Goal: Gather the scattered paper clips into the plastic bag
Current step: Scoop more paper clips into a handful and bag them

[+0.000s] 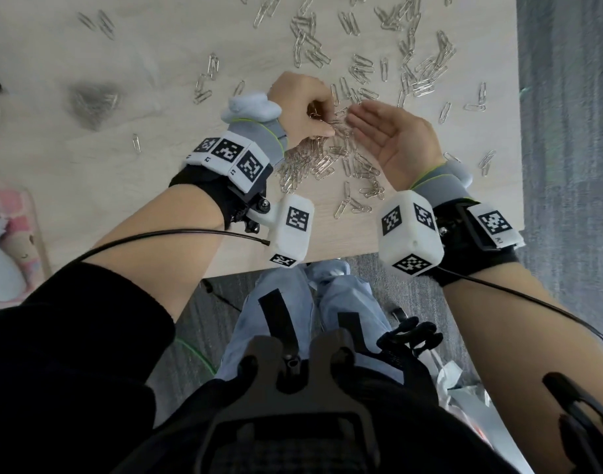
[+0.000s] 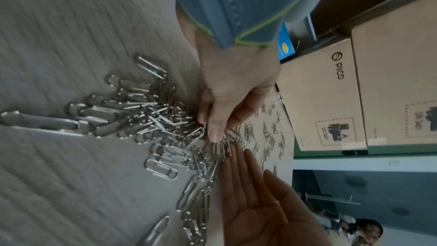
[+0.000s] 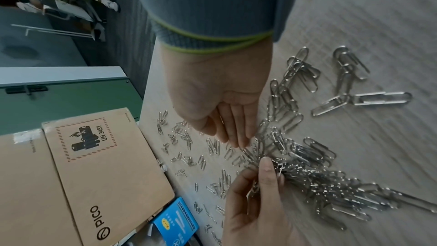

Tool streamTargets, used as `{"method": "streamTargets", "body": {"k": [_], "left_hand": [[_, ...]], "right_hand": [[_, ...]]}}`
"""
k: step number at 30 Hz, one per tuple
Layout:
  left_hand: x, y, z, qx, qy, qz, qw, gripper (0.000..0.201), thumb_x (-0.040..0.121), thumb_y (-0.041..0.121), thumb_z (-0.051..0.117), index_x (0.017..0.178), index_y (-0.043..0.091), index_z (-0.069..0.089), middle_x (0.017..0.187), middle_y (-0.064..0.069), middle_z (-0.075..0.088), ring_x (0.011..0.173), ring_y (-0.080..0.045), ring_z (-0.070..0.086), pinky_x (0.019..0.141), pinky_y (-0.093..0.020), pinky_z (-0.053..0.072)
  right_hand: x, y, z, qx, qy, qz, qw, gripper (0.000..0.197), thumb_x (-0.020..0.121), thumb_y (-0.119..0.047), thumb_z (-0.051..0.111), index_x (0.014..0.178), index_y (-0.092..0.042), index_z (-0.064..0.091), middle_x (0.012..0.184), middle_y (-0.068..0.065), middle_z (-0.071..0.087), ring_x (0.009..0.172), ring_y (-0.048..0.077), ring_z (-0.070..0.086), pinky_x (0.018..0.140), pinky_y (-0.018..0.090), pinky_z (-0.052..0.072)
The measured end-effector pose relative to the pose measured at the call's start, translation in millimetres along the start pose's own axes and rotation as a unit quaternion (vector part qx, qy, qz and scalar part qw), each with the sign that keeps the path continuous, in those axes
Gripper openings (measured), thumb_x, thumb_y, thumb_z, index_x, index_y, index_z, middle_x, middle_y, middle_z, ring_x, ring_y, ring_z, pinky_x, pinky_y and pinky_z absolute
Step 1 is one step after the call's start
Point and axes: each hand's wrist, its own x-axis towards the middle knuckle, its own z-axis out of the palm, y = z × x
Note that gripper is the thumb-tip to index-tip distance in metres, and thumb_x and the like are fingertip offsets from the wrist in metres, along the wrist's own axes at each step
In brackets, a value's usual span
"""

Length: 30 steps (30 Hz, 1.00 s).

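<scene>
Silver paper clips lie scattered over the light wooden table (image 1: pixel 88 186), with a dense pile (image 1: pixel 320 159) near its front edge. My left hand (image 1: pixel 319 121) hovers over the pile's far end, fingers curled, pinching a bunch of clips (image 2: pixel 196 132). My right hand (image 1: pixel 368 121) stands on edge just right of the pile, palm facing the left hand, fingers straight (image 3: pixel 236 134) and touching the clips. A clear plastic bag (image 1: pixel 95 100) holding a dark heap of clips lies at the left of the table, apart from both hands.
More loose clips (image 1: pixel 413 63) spread across the far right of the table. The table's right edge (image 1: pixel 519 131) and front edge (image 1: pixel 327 263) are close. Cardboard boxes (image 3: pixel 106 166) and a small blue box (image 3: pixel 177 220) stand beyond the far side.
</scene>
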Motion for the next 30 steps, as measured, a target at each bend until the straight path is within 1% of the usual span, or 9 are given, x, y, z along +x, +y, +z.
{"method": "streamTargets", "body": {"k": [6,11,14,16,19,22,26,28,30], "left_hand": [[0.6,14.4,-8.0,-0.083,0.014,-0.005,0.996,0.022,0.063,0.025,0.083,0.076,0.013,0.072,0.054,0.022,0.055,0.051,0.012,0.049,0.055,-0.003,0.033],[2.9,45.2,-4.7,-0.103,-0.033,0.036,0.994,0.024,0.058,0.028,0.080,0.077,0.015,0.072,0.066,0.002,0.063,0.055,0.003,0.051,0.060,-0.016,0.041],[-0.6,54.8,-1.8,-0.101,-0.061,0.037,0.992,0.024,0.060,0.019,0.080,0.081,0.012,0.073,0.068,0.011,0.063,0.060,0.004,0.056,0.063,-0.015,0.046],[-5.5,56.5,-3.9,-0.107,-0.067,0.049,0.991,0.023,0.062,0.016,0.078,0.084,0.012,0.074,0.075,0.003,0.068,0.069,-0.005,0.062,0.071,-0.022,0.051],[-9.5,54.1,-10.1,-0.122,-0.040,0.066,0.989,0.019,0.065,0.012,0.071,0.083,0.013,0.074,0.077,0.000,0.069,0.067,0.001,0.063,0.074,-0.021,0.053],[-15.0,49.7,-16.5,-0.140,0.034,0.065,0.987,0.021,0.069,0.003,0.062,0.083,0.013,0.074,0.082,-0.004,0.071,0.068,0.003,0.064,0.075,-0.025,0.056],[-21.9,19.8,-15.7,0.024,0.064,0.003,0.998,0.045,0.067,0.024,0.061,0.112,0.032,0.060,0.118,0.000,0.062,0.111,-0.019,0.055,0.090,-0.039,0.048],[-31.7,8.0,-8.1,0.150,-0.014,-0.041,0.988,0.084,0.056,0.044,0.076,0.131,0.040,0.041,0.144,0.000,0.039,0.136,-0.030,0.026,0.105,-0.050,0.034],[-42.2,3.8,4.1,0.219,-0.072,-0.061,0.971,0.115,0.047,0.052,0.082,0.143,0.038,0.021,0.157,0.001,0.011,0.143,-0.033,0.000,0.110,-0.057,0.016]], "right_hand": [[-4.2,-6.9,9.0,0.015,-0.004,0.040,0.999,0.024,0.095,-0.010,0.041,0.090,0.001,0.061,0.075,0.010,0.072,0.071,0.020,0.071,0.068,0.028,0.059],[-11.5,-10.3,21.6,0.055,-0.032,0.094,0.993,0.029,0.099,-0.019,0.036,0.086,-0.004,0.057,0.088,0.010,0.061,0.077,0.023,0.062,0.061,0.033,0.059],[-19.2,-12.7,26.4,0.021,-0.049,0.096,0.994,0.034,0.100,-0.013,0.029,0.081,-0.009,0.057,0.081,0.006,0.062,0.076,0.017,0.062,0.059,0.028,0.057],[-21.9,-11.3,24.1,-0.003,-0.045,0.075,0.996,0.034,0.099,-0.003,0.028,0.082,-0.008,0.057,0.082,0.007,0.062,0.071,0.014,0.063,0.057,0.026,0.058],[-19.8,-7.2,17.8,0.014,-0.030,0.072,0.997,0.023,0.095,-0.001,0.038,0.088,-0.001,0.060,0.088,0.013,0.063,0.081,0.021,0.063,0.064,0.028,0.060],[-21.5,-3.8,13.7,0.077,-0.010,0.088,0.993,0.019,0.094,-0.004,0.044,0.085,0.004,0.059,0.075,0.016,0.067,0.071,0.024,0.068,0.059,0.027,0.059],[-29.8,-2.6,12.5,0.094,-0.007,0.093,0.991,0.023,0.095,-0.006,0.042,0.081,0.005,0.057,0.064,0.014,0.070,0.059,0.021,0.070,0.060,0.023,0.059],[-32.7,-1.5,10.5,0.091,-0.001,0.090,0.992,0.022,0.094,-0.004,0.041,0.082,0.005,0.057,0.063,0.014,0.070,0.058,0.021,0.070,0.061,0.022,0.059],[-35.4,-0.4,7.7,0.090,0.001,0.083,0.992,0.022,0.094,-0.002,0.039,0.083,0.005,0.058,0.064,0.014,0.070,0.060,0.021,0.071,0.063,0.022,0.059]]}}
